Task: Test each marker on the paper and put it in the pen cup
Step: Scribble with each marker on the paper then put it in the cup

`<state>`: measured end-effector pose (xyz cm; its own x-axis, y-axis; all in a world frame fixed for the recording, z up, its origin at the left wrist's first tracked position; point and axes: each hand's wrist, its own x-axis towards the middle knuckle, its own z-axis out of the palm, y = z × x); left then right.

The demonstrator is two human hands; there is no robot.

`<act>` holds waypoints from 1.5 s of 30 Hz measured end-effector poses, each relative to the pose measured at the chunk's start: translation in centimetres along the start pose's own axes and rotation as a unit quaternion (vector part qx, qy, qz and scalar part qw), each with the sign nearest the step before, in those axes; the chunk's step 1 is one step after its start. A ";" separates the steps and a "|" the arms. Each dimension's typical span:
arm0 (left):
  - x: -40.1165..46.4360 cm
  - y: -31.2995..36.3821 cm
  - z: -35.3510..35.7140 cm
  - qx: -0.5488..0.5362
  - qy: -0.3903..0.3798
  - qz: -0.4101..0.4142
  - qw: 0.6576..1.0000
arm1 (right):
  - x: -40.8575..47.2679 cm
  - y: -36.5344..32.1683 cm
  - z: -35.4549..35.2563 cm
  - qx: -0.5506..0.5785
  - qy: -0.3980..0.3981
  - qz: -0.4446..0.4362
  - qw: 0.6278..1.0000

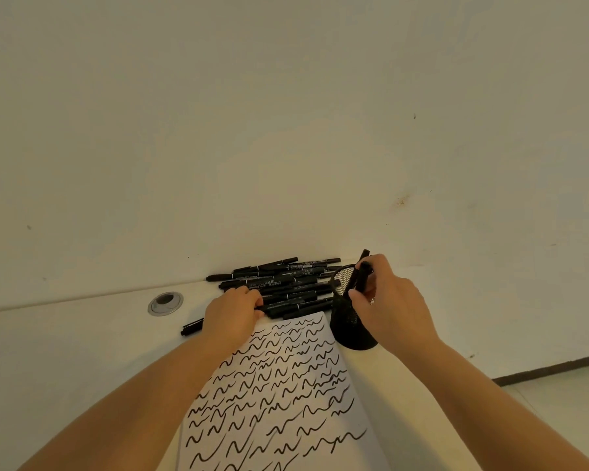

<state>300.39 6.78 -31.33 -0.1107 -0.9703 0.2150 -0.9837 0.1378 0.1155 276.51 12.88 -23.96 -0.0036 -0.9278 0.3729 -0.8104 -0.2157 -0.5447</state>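
A pile of several black markers [279, 283] lies against the wall at the back of the white desk. My left hand [233, 311] rests at the pile's near edge, its fingers curled round one marker [296, 304]. A black mesh pen cup [351, 314] stands to the right of the pile. My right hand [388, 300] holds a black marker [363, 275] upright over the cup's mouth, its lower end inside the cup. Another marker stands in the cup behind it. The white paper [279, 396] in front of me is covered with rows of black squiggles.
A single black marker [191, 327] lies apart, left of my left wrist. A round metal cable grommet [165, 302] sits in the desk at the left. The wall rises right behind the pile. The desk's right edge drops to the floor [558, 385].
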 end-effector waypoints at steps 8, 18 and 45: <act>-1.1 -1.0 -2.1 -0.050 0.043 -0.021 0.998 | -0.7 -0.2 -0.4 0.003 0.095 -0.057 0.994; -8.8 3.5 -8.8 -0.415 0.012 -0.013 0.910 | -7.1 -5.1 -0.2 0.233 0.045 -0.025 0.971; -22.8 -3.9 -8.3 -0.320 0.013 -0.080 0.944 | -13.0 1.4 -4.1 0.527 0.057 0.268 0.805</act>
<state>307.94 30.03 -28.63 0.0428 -0.9849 0.1679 -0.7001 0.0904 0.7083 273.06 25.88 -26.46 -0.2900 -0.9525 -0.0929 0.2715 0.0112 -0.9624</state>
